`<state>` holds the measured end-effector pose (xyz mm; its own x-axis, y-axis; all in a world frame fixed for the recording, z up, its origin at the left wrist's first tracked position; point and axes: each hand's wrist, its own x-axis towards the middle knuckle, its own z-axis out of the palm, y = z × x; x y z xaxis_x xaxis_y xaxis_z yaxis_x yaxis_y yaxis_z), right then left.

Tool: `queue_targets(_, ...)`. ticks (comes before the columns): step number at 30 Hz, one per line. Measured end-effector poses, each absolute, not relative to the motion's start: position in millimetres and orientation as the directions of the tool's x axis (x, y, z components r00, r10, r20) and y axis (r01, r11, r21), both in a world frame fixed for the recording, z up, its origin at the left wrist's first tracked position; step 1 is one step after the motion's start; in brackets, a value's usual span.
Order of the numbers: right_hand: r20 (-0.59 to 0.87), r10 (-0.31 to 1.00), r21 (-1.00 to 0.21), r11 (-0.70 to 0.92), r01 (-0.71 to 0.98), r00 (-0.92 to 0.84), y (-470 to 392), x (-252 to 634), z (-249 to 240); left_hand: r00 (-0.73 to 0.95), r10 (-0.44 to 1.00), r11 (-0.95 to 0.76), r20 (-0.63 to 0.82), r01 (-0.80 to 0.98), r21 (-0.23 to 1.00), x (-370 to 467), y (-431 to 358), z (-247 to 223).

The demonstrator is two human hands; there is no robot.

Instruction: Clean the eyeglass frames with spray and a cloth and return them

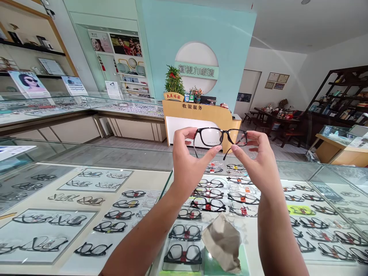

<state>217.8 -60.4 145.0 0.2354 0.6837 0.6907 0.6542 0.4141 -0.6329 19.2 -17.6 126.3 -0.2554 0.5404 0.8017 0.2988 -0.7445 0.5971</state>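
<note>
A pair of black-framed eyeglasses (225, 130) is held up in front of me, above the glass display case. My left hand (188, 163) grips the left side of the frame, its thumb below the left lens. My right hand (260, 159) pinches the right side, thumb under the right lens and fingers at the outer edge. The temples hang down behind the lenses, unfolded. Below, between my forearms, a crumpled beige cleaning cloth (222, 243) lies on the counter glass.
Several rows of eyeglasses (184, 255) fill the display case under my arms. More frames lie on a white tray (51, 245) to the left. Beyond stand a wooden reception counter (198, 111) with a potted plant (173, 80), and another glass case (345, 138) at right.
</note>
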Motion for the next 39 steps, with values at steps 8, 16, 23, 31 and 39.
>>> queue_targets(8, 0.696, 0.68, -0.629, 0.423, 0.652, 0.231, -61.4, 217.5, 145.5, -0.257, 0.558, -0.742, 0.789, 0.27, 0.613, 19.3, -17.4, 127.0)
queue_targets(16, 0.742, 0.626, -0.592, 0.443, 0.673, 0.241, -63.6, 216.3, 144.8, -0.199, 0.695, -0.689, 0.691, 0.094, 0.719, 21.4, -17.4, 130.9)
queue_targets(23, 0.74, 0.625, -0.598, 0.444, 0.668, 0.247, -65.2, 215.7, 146.4, -0.196, 0.704, -0.68, 0.683, 0.094, 0.727, 21.5, -14.9, 129.5)
queue_targets(31, 0.742, 0.622, -0.598, 0.446, 0.666, 0.249, -65.5, 215.6, 146.8, -0.188, 0.699, -0.686, 0.69, 0.098, 0.721, 21.3, -14.6, 128.4)
queue_targets(39, 0.742, 0.624, -0.594, 0.444, 0.672, 0.244, -65.6, 215.4, 146.3, -0.188, 0.705, -0.68, 0.684, 0.094, 0.727, 21.3, -14.9, 129.5)
